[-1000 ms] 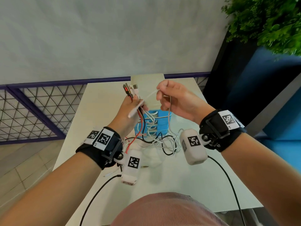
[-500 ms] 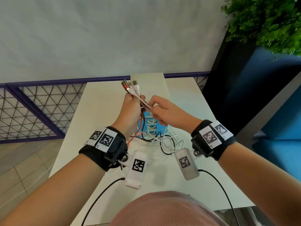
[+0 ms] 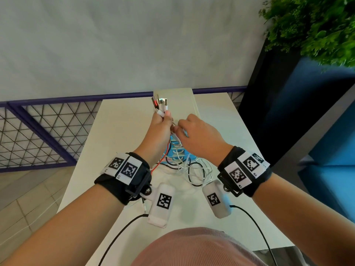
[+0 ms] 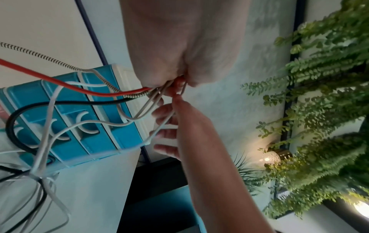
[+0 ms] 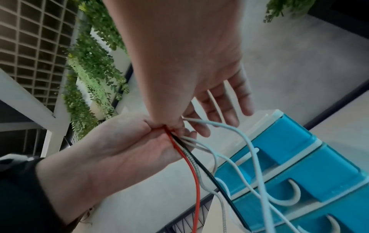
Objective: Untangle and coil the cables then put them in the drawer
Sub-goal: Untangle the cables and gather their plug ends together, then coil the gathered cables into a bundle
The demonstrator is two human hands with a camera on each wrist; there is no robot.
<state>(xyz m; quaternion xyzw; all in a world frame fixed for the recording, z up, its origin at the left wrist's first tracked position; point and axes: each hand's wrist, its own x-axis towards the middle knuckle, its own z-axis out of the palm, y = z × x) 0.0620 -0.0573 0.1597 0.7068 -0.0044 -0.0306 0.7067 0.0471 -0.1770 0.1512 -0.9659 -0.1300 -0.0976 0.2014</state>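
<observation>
My left hand (image 3: 163,121) is raised above the table and grips a bundle of cables, whose plug ends (image 3: 160,104) stick up above the fist. Below it hang a red cable (image 5: 196,189), a black cable (image 4: 12,126), a braided cable (image 4: 49,58) and white cables (image 5: 225,126). They fall into a tangle (image 3: 192,169) on the table, in front of the blue drawer unit (image 3: 176,150). My right hand (image 3: 178,127) touches the left fist and pinches a white cable at the bundle. Its other fingers (image 5: 229,107) are spread.
The drawer unit (image 5: 299,157) stands mid-table with its drawers closed. The white table (image 3: 123,131) ends at a purple mesh railing (image 3: 38,131) on the left. A dark and blue panel (image 3: 288,112) and a green plant (image 3: 317,25) are on the right.
My right hand came in from the right with a white cable end and now meets the left fist. The white plug has joined the bundle held by the left hand.
</observation>
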